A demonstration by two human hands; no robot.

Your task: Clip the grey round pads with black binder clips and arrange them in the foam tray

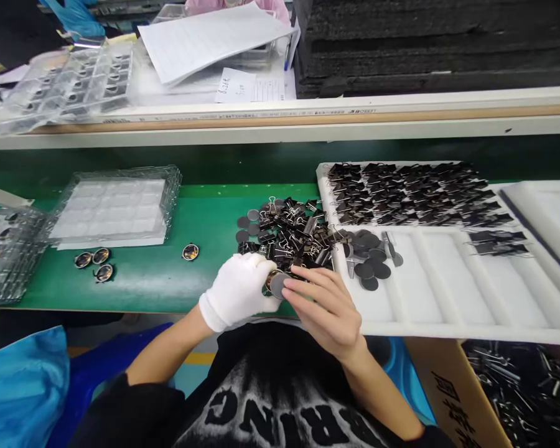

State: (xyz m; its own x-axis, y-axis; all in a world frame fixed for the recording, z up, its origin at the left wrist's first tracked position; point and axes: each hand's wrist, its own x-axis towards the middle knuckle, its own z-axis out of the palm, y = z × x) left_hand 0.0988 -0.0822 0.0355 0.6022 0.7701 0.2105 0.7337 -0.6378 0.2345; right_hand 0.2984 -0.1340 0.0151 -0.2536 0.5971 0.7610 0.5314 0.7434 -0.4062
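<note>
Two hands (pixel 240 289) (pixel 329 305) grip a grey disc (pixel 280 286) and round piece (pixel 269 281) before a shirt (pixel 270 367) reading "BRING".

We see a matt disc (pixel 280 286) at the right fingers (pixel 310 291), shiny metal-handled clips (pixel 294 235) beyond them, and a soft-looking cloth glove (pixel 239 287) to their left.

Left hand (pixel 242 289): white glove (pixel 236 292), fingers to wrist. Right hand (pixel 329 308) bare. Below its fingers (pixel 317 295): black shirt (pixel 270 348), whitish fade, black lettering (pixel 271 424).
</note>
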